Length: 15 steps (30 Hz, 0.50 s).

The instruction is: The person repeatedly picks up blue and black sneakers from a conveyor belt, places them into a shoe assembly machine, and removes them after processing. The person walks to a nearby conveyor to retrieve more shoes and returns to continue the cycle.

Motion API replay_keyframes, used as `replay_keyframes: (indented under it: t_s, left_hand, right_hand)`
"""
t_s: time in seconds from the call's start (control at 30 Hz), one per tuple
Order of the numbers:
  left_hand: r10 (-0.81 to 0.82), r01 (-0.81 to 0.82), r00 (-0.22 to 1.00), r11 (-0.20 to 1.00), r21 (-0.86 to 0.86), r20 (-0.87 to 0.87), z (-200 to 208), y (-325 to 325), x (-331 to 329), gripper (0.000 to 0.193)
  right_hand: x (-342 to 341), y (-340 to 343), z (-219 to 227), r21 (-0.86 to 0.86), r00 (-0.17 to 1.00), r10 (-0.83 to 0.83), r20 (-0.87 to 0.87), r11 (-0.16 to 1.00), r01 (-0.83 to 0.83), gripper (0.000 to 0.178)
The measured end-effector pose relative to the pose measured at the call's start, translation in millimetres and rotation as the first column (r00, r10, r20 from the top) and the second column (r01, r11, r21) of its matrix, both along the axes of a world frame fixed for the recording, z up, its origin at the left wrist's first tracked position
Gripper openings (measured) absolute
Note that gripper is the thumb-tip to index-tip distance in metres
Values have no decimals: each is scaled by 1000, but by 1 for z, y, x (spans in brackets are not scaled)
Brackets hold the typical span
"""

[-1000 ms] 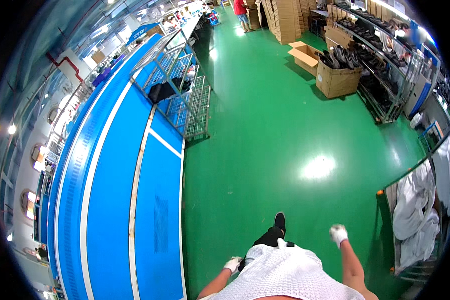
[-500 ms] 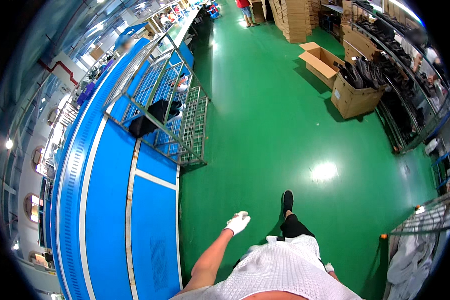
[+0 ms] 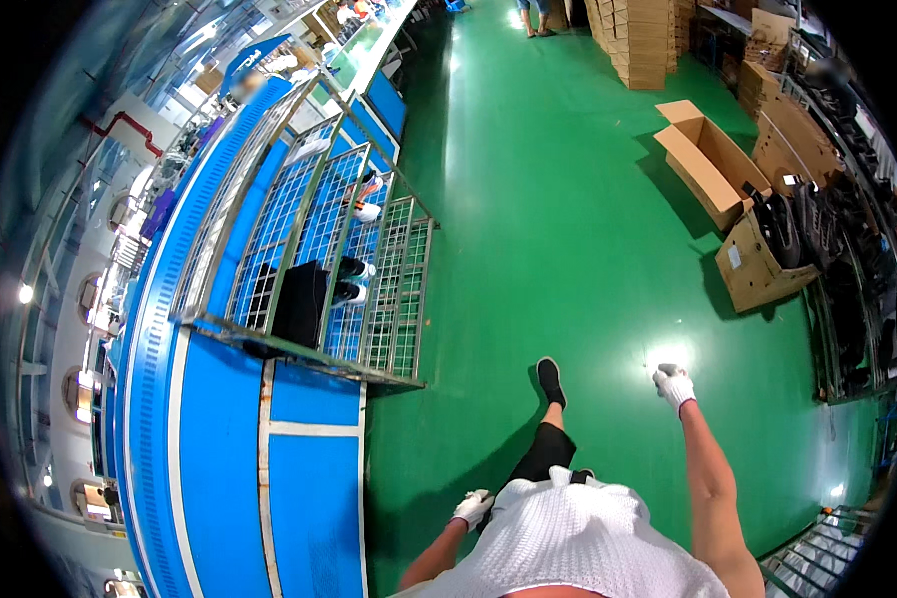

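My left hand point(image 3: 473, 508), in a white glove, hangs low beside my thigh with its fingers curled and nothing visible in them. Out in front on the right, my right hand point(image 3: 674, 385) wears the same kind of glove. Its fingers are bent in loosely, and I see no object in them. Neither hand touches anything around it. Nearest on the left is a blue workbench or conveyor side point(image 3: 314, 498). Beyond that, a metal wire rack point(image 3: 427, 299) holds dark shoes with white toes point(image 3: 354, 281) and a black panel point(image 3: 301, 304).
Green floor point(image 3: 528, 219) runs ahead between the rack and the right side. An open carton point(image 3: 708, 164) and a carton of black shoe parts point(image 3: 767, 264) stand there before loaded shelves point(image 3: 852, 299). Stacked cardboard point(image 3: 633, 45) and a person's legs point(image 3: 534, 18) are farther off.
I have stepped forward; the rack and cartons appear nearer. My right hand has swung up in front, while my left hand has dropped back toward my thigh.
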State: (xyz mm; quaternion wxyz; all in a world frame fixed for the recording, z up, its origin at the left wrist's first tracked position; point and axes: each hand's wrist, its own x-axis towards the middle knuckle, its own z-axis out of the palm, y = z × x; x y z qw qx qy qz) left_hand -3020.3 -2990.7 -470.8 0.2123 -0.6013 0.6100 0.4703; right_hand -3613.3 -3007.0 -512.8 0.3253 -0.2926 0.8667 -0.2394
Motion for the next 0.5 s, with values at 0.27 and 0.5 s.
replay_keyframes:
  t_s: [0.27,0.5]
  left_hand:
    - [23,-27,999,981,-193,-25,-26,-252,-85,40]
    - [129,-125,992,958,-256,0,59,-531,-178,54]
  right_hand:
    - [-60,-97,-75,561,596,780,-191,585,-585,24]
    - [-44,-185,-72,582,512,859,-5,419,-697,23]
